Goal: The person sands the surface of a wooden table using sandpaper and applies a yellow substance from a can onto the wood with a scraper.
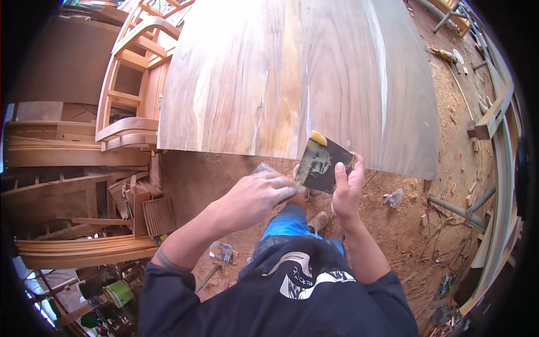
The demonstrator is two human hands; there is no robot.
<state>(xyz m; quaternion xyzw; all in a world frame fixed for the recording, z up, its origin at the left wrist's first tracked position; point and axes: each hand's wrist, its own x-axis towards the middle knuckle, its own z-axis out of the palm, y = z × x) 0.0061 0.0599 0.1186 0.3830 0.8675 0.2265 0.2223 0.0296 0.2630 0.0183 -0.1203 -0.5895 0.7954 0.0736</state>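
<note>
In my right hand (349, 188) is a dark square board (323, 174), gripped by its right edge with the thumb on top. A dab of yellow putty (318, 138) sits on its far corner, and a paler smear is spread over its face. My left hand (255, 196) is closed around a flat grey scraper (262, 168), blurred and mostly hidden by the fingers. It is close to the board's left edge; whether they touch, I cannot tell. Just beyond both hands lies a wide wooden slab (337, 84) with pale streaks along its grain.
Left of the slab stands a wooden chair frame (132, 84), with stacked timber (84, 250) nearer me. Sawdust and scraps cover the dirt floor (404, 236). A crumpled plastic bag (394, 197) and a metal pipe stand (463, 212) are at right. A power tool (443, 54) lies far right.
</note>
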